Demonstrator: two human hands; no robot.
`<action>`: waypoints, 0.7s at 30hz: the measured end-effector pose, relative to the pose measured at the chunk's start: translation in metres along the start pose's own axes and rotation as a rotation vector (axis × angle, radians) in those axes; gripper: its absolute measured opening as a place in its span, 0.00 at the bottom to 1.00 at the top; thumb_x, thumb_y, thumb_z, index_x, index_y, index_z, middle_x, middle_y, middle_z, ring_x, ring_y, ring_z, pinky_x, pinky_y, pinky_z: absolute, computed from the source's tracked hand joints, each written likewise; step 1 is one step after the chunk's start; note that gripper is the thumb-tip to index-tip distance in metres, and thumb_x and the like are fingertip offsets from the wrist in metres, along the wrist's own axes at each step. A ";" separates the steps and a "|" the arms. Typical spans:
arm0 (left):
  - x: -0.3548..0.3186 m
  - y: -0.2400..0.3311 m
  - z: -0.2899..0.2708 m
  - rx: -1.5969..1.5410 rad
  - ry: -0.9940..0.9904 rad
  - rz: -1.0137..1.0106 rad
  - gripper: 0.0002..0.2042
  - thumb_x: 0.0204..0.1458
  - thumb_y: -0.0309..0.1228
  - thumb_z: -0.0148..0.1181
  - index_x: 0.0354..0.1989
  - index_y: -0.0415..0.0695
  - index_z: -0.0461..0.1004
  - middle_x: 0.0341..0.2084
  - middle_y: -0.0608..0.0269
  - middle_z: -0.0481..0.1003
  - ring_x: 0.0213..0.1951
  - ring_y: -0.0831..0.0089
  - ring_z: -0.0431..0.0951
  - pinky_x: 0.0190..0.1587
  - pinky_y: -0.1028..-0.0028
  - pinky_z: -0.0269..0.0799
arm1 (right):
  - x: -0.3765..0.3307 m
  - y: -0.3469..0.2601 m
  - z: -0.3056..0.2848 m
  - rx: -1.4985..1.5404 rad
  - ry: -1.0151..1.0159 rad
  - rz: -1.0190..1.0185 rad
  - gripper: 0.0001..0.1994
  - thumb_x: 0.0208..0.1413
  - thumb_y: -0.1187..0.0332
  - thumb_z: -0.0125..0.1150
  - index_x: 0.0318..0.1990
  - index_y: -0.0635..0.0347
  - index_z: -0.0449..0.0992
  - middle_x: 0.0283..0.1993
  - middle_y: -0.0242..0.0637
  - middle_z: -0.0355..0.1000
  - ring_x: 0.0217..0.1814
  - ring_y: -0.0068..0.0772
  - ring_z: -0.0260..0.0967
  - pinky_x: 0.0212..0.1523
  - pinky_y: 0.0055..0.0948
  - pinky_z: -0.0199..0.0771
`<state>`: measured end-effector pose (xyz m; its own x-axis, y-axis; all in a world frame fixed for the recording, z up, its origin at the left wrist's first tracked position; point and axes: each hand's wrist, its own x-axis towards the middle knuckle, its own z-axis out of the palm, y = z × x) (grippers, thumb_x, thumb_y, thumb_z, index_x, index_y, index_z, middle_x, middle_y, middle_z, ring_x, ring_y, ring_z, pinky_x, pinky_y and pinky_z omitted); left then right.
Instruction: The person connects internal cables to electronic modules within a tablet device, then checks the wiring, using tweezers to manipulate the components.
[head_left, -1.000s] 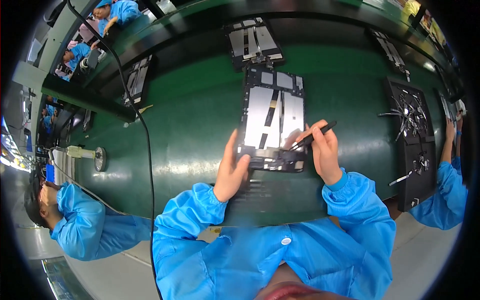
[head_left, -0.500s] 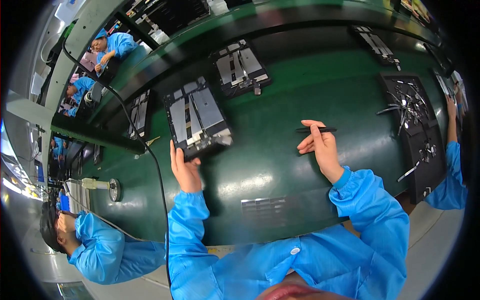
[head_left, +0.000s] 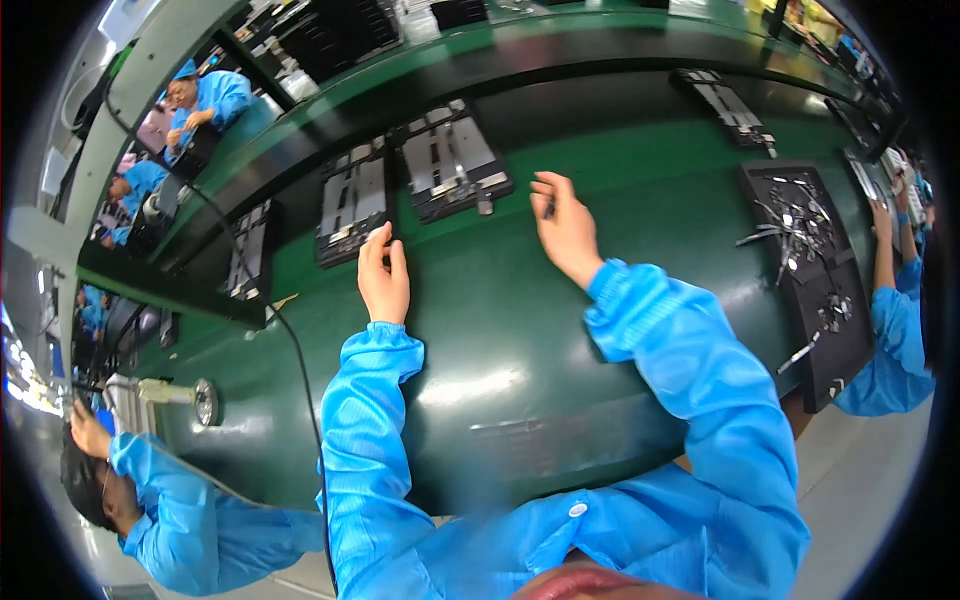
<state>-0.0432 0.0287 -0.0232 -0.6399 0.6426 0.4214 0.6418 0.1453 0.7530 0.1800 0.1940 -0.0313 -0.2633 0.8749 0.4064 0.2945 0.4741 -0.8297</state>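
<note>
An opened tablet [head_left: 355, 200] with grey battery panels and a black frame lies on the green table, left of the middle. My left hand [head_left: 384, 280] is at its near right corner, thumb and fingers apart; whether the fingertips still touch it I cannot tell. Right beside it lies a second opened tablet [head_left: 450, 165], with a small connector piece sticking out at its near edge. My right hand [head_left: 567, 230] is raised to the right of that second tablet, fingers curled round a slim black pen-shaped tool [head_left: 550, 208], mostly hidden by the hand.
At the right stands a black tray [head_left: 835, 350] with many small metal parts and strips. More opened tablets lie at far right [head_left: 725, 105] and left [head_left: 250, 250]. A black cable [head_left: 305, 380] hangs at my left. Co-workers in blue sit left, right and across.
My left hand has moved away from me with the tablet, which now lies beside the second one. My right hand has moved forward and left with the black tool.
</note>
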 end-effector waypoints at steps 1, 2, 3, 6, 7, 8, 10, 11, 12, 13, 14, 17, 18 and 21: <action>0.001 -0.011 0.000 0.163 0.024 0.187 0.17 0.60 0.29 0.59 0.59 0.46 0.74 0.46 0.53 0.77 0.43 0.61 0.78 0.49 0.65 0.72 | 0.007 -0.011 0.015 -0.023 -0.015 -0.001 0.16 0.64 0.67 0.55 0.57 0.57 0.67 0.51 0.48 0.78 0.50 0.54 0.76 0.49 0.47 0.75; 0.002 -0.004 0.005 0.310 0.044 0.261 0.20 0.60 0.30 0.58 0.62 0.44 0.71 0.45 0.51 0.77 0.43 0.54 0.77 0.50 0.60 0.71 | 0.014 -0.018 0.024 -0.068 -0.015 0.005 0.16 0.63 0.68 0.55 0.58 0.58 0.67 0.51 0.48 0.78 0.50 0.55 0.76 0.50 0.48 0.75; 0.005 -0.002 0.011 0.433 0.028 0.269 0.22 0.60 0.31 0.58 0.63 0.43 0.69 0.45 0.49 0.78 0.43 0.52 0.76 0.51 0.58 0.71 | 0.018 -0.021 0.033 -0.080 -0.020 0.008 0.16 0.63 0.68 0.55 0.57 0.58 0.67 0.50 0.48 0.78 0.50 0.55 0.76 0.50 0.48 0.74; 0.015 0.016 0.038 0.592 -0.061 0.183 0.24 0.61 0.34 0.56 0.64 0.37 0.66 0.44 0.44 0.78 0.45 0.46 0.75 0.51 0.54 0.69 | 0.032 -0.014 0.043 -0.017 -0.124 0.002 0.16 0.62 0.69 0.55 0.57 0.58 0.68 0.49 0.48 0.78 0.50 0.54 0.76 0.50 0.49 0.73; 0.019 0.005 0.042 0.528 -0.015 0.173 0.23 0.62 0.34 0.54 0.64 0.37 0.67 0.45 0.43 0.77 0.46 0.45 0.75 0.52 0.54 0.69 | 0.033 -0.015 0.050 0.029 -0.091 -0.007 0.15 0.61 0.69 0.57 0.55 0.58 0.69 0.46 0.47 0.78 0.48 0.53 0.76 0.48 0.48 0.74; 0.022 -0.006 0.044 0.471 0.033 0.156 0.22 0.63 0.35 0.53 0.63 0.37 0.68 0.46 0.43 0.77 0.46 0.45 0.76 0.52 0.54 0.69 | 0.033 -0.018 0.057 0.080 -0.065 -0.018 0.14 0.60 0.69 0.59 0.53 0.57 0.70 0.44 0.47 0.79 0.46 0.53 0.77 0.46 0.47 0.75; 0.021 -0.002 0.040 0.295 0.125 0.194 0.21 0.66 0.36 0.50 0.63 0.37 0.68 0.49 0.42 0.77 0.48 0.45 0.76 0.53 0.57 0.69 | 0.034 -0.023 0.053 0.220 0.105 0.021 0.13 0.58 0.68 0.63 0.48 0.57 0.71 0.38 0.46 0.79 0.41 0.53 0.78 0.42 0.45 0.76; 0.020 -0.002 0.032 0.157 0.150 0.173 0.21 0.67 0.37 0.48 0.63 0.37 0.68 0.53 0.41 0.75 0.52 0.47 0.75 0.56 0.61 0.69 | 0.034 -0.025 0.055 0.263 0.189 0.029 0.12 0.57 0.67 0.65 0.45 0.57 0.72 0.32 0.44 0.79 0.35 0.51 0.78 0.38 0.43 0.76; 0.016 -0.002 0.042 0.009 0.137 0.072 0.23 0.68 0.40 0.46 0.64 0.36 0.67 0.57 0.43 0.74 0.57 0.52 0.74 0.60 0.64 0.67 | 0.032 -0.018 0.045 0.288 0.223 0.106 0.14 0.56 0.67 0.65 0.47 0.58 0.71 0.30 0.42 0.78 0.34 0.48 0.77 0.37 0.42 0.76; 0.011 -0.009 0.054 -0.116 0.115 -0.007 0.24 0.69 0.41 0.46 0.64 0.35 0.68 0.57 0.44 0.74 0.58 0.55 0.74 0.61 0.65 0.66 | 0.027 -0.013 0.035 0.292 0.245 0.138 0.15 0.56 0.66 0.66 0.47 0.58 0.70 0.30 0.42 0.78 0.33 0.47 0.77 0.37 0.41 0.76; 0.007 -0.007 0.052 -0.228 0.112 -0.083 0.24 0.69 0.42 0.46 0.64 0.34 0.68 0.58 0.45 0.73 0.59 0.57 0.74 0.62 0.67 0.65 | 0.021 -0.015 0.031 0.316 0.258 0.159 0.17 0.55 0.65 0.67 0.48 0.58 0.69 0.31 0.41 0.78 0.33 0.46 0.77 0.37 0.40 0.75; -0.013 0.004 0.039 -0.226 -0.012 -0.172 0.27 0.68 0.44 0.48 0.62 0.31 0.68 0.58 0.47 0.74 0.59 0.61 0.73 0.63 0.69 0.64 | -0.006 -0.013 0.007 0.352 0.123 0.124 0.21 0.54 0.66 0.69 0.52 0.58 0.67 0.44 0.44 0.79 0.44 0.45 0.78 0.46 0.39 0.75; -0.023 0.010 0.032 -0.243 -0.117 -0.257 0.27 0.68 0.44 0.49 0.62 0.30 0.68 0.58 0.47 0.73 0.59 0.62 0.73 0.63 0.70 0.63 | -0.018 -0.011 -0.004 0.385 0.045 0.114 0.22 0.54 0.66 0.69 0.53 0.58 0.67 0.48 0.46 0.78 0.47 0.45 0.78 0.49 0.38 0.75; -0.069 0.043 0.019 -0.244 -0.232 -0.158 0.28 0.63 0.39 0.58 0.66 0.33 0.65 0.46 0.57 0.76 0.46 0.70 0.74 0.51 0.71 0.69 | -0.045 -0.010 -0.059 0.442 -0.224 0.152 0.23 0.56 0.72 0.69 0.57 0.61 0.66 0.62 0.43 0.71 0.62 0.27 0.68 0.59 0.28 0.70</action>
<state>0.0365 0.0051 -0.0290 -0.5926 0.7839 0.1855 0.4053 0.0911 0.9097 0.2432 0.1558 -0.0181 -0.4522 0.8651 0.2170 -0.0589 0.2138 -0.9751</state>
